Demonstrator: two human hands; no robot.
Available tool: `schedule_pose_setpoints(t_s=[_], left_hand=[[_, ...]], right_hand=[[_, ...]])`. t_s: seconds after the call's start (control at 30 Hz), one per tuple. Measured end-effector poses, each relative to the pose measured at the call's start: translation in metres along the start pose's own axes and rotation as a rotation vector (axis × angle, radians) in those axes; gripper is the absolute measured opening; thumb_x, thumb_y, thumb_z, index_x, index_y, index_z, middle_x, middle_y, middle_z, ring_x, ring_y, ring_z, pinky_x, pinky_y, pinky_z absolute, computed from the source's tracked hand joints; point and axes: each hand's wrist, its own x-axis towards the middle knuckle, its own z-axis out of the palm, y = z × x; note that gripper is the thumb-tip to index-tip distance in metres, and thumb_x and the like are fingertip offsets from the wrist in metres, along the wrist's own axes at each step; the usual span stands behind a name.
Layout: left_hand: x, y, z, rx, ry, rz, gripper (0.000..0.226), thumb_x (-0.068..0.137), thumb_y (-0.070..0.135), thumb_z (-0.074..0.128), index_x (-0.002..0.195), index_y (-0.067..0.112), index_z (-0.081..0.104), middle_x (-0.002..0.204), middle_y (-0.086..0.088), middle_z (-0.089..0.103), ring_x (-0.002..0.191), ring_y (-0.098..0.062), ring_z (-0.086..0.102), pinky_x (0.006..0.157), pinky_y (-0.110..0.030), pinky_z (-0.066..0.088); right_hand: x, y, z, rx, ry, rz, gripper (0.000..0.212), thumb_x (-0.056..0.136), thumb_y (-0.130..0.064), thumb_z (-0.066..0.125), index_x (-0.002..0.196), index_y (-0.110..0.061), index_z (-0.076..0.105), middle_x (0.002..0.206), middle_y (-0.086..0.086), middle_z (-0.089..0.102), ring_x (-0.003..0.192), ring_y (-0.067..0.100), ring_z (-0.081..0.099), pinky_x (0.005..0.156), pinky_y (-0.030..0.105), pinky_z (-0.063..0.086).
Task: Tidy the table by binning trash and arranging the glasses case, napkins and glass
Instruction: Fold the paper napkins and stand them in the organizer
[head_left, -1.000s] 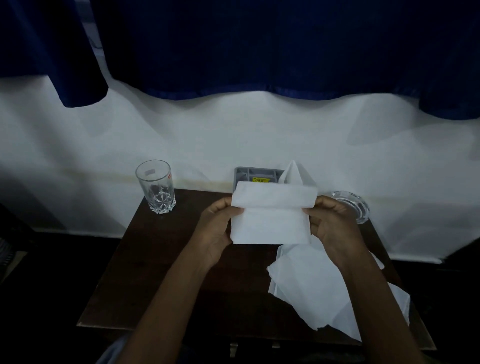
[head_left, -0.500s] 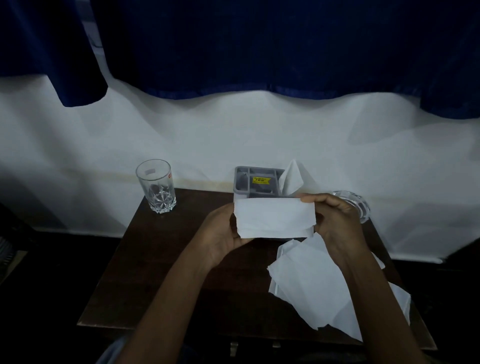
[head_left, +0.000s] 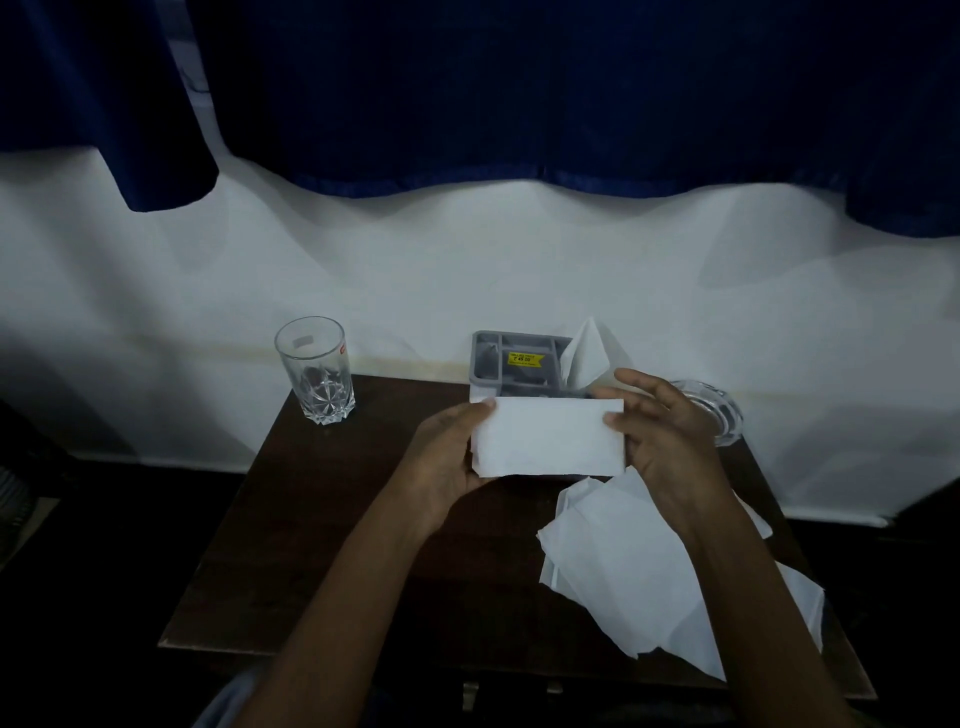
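Both hands are up over the middle of the table, holding one napkin (head_left: 550, 439) between them. Left hand (head_left: 449, 460) grips its left end, thumb over the top edge and fingers curled beneath. Right hand (head_left: 672, 441) has its thumb laid on the right end, with the fingers spread loosely past the top edge; whether they press against the back I cannot tell. The napkin is folded to a flat white oblong, held level and facing up.

Behind everything hangs a dark blue curtain (head_left: 519, 88) over a white wall (head_left: 363, 270). Below it the dark wooden table (head_left: 322, 519) stands against that wall. Loose napkins (head_left: 623, 577) lie crumpled and overlapping on its right half, under the right forearm and reaching the near edge. A grey organiser (head_left: 491, 358) sits at the back edge, just behind the held napkin, with a peaked napkin (head_left: 589, 353) standing upright in its right compartment. A clear dish (head_left: 719, 415) rests at the back right corner, partly hidden by the right hand. The glass (head_left: 316, 379) stands upright at the back left corner, well apart from the hands. A yellow label (head_left: 525, 358) is stuck inside the organiser.
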Motion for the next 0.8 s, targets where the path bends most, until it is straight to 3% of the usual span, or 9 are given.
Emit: schedule_pose_setpoints(t_s=[0.2, 0.27, 0.33, 0.4, 0.57, 0.67, 0.8], left_hand=[[-0.0002, 0.0, -0.0024, 0.099, 0.067, 0.126, 0.009, 0.091, 0.017, 0.054, 0.091, 0.019, 0.064, 0.098, -0.004, 0.067, 0.088, -0.017, 0.063, 0.066, -0.031, 0.053], [-0.0007, -0.0003, -0.0012, 0.099, 0.062, 0.141, 0.01, 0.092, 0.018, 0.053, 0.091, 0.019, 0.064, 0.098, -0.004, 0.067, 0.088, -0.017, 0.062, 0.071, -0.034, 0.055], [-0.0013, -0.0003, -0.0003, 0.097, 0.06, 0.145, 0.011, 0.092, 0.019, 0.053, 0.095, 0.018, 0.063, 0.102, -0.006, 0.066, 0.092, -0.018, 0.062, 0.073, -0.035, 0.055], [-0.0014, -0.0002, -0.0006, 0.09, 0.073, 0.147, 0.012, 0.092, 0.02, 0.053, 0.098, 0.018, 0.062, 0.108, -0.008, 0.065, 0.097, -0.02, 0.061, 0.071, -0.035, 0.054], [-0.0017, 0.0012, -0.0006, 0.027, 0.026, 0.087, 0.012, 0.089, 0.024, 0.057, 0.1, 0.019, 0.061, 0.109, -0.006, 0.064, 0.102, -0.022, 0.061, 0.07, -0.039, 0.057], [-0.0019, -0.0003, -0.0005, 0.159, -0.025, 0.062, 0.026, 0.081, 0.012, 0.067, 0.106, 0.018, 0.06, 0.114, -0.007, 0.063, 0.102, -0.023, 0.062, 0.063, -0.032, 0.059], [0.0047, 0.0019, -0.0012, 0.221, 0.13, 0.195, 0.033, 0.078, -0.001, 0.068, 0.105, 0.014, 0.059, 0.107, -0.008, 0.063, 0.088, -0.017, 0.062, 0.057, -0.024, 0.058]], right_hand=[[0.0029, 0.0024, -0.0029, -0.07, 0.001, -0.014, 0.044, 0.076, 0.019, 0.054, 0.094, -0.021, 0.06, 0.089, 0.001, 0.071, 0.084, 0.011, 0.068, 0.075, 0.036, 0.056], [0.0027, 0.0019, -0.0017, 0.002, -0.025, 0.028, 0.04, 0.079, 0.017, 0.053, 0.099, -0.017, 0.058, 0.092, 0.005, 0.069, 0.082, 0.014, 0.068, 0.066, 0.032, 0.056], [0.0025, 0.0024, -0.0016, 0.068, -0.063, 0.096, 0.038, 0.081, 0.011, 0.054, 0.11, -0.014, 0.056, 0.098, 0.007, 0.067, 0.088, 0.021, 0.066, 0.07, 0.035, 0.053], [0.0027, 0.0038, -0.0022, 0.051, -0.097, 0.159, 0.04, 0.081, 0.006, 0.058, 0.115, -0.015, 0.055, 0.102, 0.003, 0.066, 0.092, 0.024, 0.065, 0.073, 0.038, 0.054], [0.0024, 0.0082, 0.0009, -0.077, -0.046, 0.161, 0.042, 0.078, 0.012, 0.058, 0.111, -0.014, 0.058, 0.097, 0.004, 0.067, 0.092, 0.026, 0.065, 0.061, 0.033, 0.059], [0.0023, 0.0095, 0.0029, -0.056, 0.022, 0.145, 0.039, 0.079, 0.013, 0.057, 0.11, -0.01, 0.059, 0.091, 0.002, 0.067, 0.09, 0.024, 0.065, 0.059, 0.03, 0.059], [0.001, 0.0106, 0.0038, -0.017, 0.052, 0.131, 0.037, 0.083, 0.008, 0.056, 0.115, -0.011, 0.055, 0.093, 0.007, 0.067, 0.08, 0.024, 0.068, 0.057, 0.03, 0.06]])
